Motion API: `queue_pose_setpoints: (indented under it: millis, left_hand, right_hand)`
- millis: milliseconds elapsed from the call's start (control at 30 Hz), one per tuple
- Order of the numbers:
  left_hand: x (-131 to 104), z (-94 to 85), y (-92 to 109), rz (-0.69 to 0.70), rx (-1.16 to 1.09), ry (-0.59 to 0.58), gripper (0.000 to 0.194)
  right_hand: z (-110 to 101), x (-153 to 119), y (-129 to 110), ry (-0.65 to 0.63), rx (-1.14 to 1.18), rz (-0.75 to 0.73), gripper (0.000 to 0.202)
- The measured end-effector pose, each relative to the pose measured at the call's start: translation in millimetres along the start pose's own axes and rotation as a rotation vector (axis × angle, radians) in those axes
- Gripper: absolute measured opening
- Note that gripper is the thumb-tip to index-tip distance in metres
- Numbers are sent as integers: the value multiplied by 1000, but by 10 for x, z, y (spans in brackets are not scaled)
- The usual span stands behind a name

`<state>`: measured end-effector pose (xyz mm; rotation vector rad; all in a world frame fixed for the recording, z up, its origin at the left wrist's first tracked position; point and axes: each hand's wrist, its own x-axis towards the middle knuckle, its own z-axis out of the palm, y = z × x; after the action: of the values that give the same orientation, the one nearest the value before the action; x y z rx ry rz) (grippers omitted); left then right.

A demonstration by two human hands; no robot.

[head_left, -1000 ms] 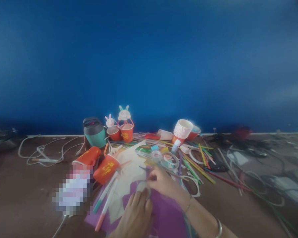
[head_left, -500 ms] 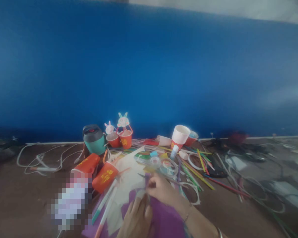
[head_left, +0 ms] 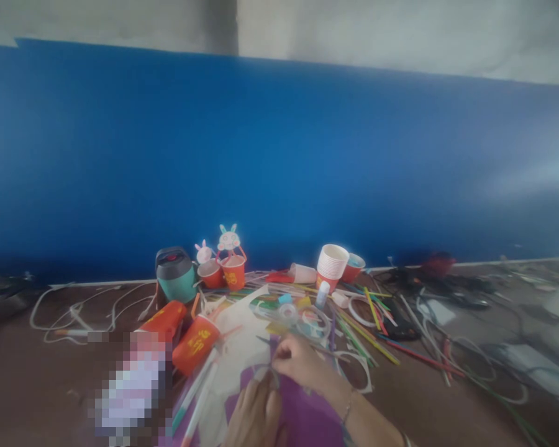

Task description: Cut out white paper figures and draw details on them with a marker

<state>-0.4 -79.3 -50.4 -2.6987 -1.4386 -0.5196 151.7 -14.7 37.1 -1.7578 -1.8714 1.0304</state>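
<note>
On the purple paper [head_left: 310,413] my left hand [head_left: 254,410] presses down, its fingers bent over a round, pale-rimmed thing [head_left: 266,370] that I cannot name. My right hand [head_left: 302,363] is just right of it, thumb and index finger pinched close to the round rim; whatever they hold is too small or hidden to name. Scissors lie partly behind the right hand, with a dark blade tip [head_left: 263,339] to its left and a white handle [head_left: 361,372] to its right. Left of my hands are a pale paper sheet [head_left: 235,329] and two markers [head_left: 198,397].
Two red paper cups [head_left: 198,344] lie tipped at left, near a teal and grey container [head_left: 174,276]. Behind stand cups with rabbit figures [head_left: 229,239] and a cup stack [head_left: 331,264]. A glue bottle [head_left: 323,295], tape rolls [head_left: 314,323] and colored sticks [head_left: 372,335] crowd the middle and right.
The view has tilted upward, so more of the wall above shows and the table things sit lower. My hands stay at nearly the same place on the purple paper; the right fingers have shifted slightly.
</note>
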Motion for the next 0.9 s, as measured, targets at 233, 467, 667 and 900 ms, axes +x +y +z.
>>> queue_pose_setpoints:
  millis: [233,467,667,900]
  left_hand:
    - [12,-43,10,-10,9,-33,35]
    - [22,-28,42,-30,-1,-92,36]
    - [40,-100,49,-23,-18,-135,31]
    - [69,-204,66,-20,-37,-191,34]
  right_hand:
    - [25,17,43,16,-9,-39,10]
    - [53,40,70,23,-20,-63,9]
    - [69,63,104,29,-27,-84,10]
    - [30,35,47,16,-46,-36,10]
